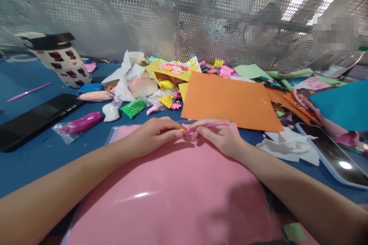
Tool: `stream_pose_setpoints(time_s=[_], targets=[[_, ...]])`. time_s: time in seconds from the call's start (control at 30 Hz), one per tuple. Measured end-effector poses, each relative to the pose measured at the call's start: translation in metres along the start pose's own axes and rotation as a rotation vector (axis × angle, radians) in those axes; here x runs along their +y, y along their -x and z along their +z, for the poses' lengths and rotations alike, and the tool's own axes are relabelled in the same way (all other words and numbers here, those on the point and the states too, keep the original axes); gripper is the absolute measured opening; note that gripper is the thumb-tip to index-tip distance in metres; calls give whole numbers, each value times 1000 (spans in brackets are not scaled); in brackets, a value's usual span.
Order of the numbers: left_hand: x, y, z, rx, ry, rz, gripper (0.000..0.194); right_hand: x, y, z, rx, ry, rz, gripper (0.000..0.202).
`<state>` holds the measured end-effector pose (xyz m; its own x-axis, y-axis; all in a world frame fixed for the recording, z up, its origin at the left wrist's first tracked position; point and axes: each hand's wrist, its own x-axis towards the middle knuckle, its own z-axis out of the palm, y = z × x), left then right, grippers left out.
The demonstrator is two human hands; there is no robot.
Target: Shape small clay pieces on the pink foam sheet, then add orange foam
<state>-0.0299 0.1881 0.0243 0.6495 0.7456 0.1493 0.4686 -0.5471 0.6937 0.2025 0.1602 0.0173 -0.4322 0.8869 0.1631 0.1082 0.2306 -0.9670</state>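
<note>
Fingers meet over pink sheet

Left-hand fingers (175, 134) pinch a small yellow piece (181, 130); right-hand fingers (201, 129) grip a pink tool (217, 124), its tip at the piece. Below them spreads the pink sheet (172, 187); just beyond, right, lies orange paper (230, 101).

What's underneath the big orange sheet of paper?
A yellow sheet pokes out past the left edge of the orange sheet. Anything else lying beneath is covered, so I can't tell.
</note>
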Motion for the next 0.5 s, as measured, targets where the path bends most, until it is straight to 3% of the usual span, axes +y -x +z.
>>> stream_pose_setpoints(time_s=[0.13,0.3,0.5], targets=[[0,-1,2,18,97,-92,30,1,0,0,-69,-6,-12,22],[-1,0,4,41,233,-155,23,2,2,-1,-4,-13,-9,21],[0,0,1,118,-22,-75,32,3,0,-5,132,-12,-30,23]])
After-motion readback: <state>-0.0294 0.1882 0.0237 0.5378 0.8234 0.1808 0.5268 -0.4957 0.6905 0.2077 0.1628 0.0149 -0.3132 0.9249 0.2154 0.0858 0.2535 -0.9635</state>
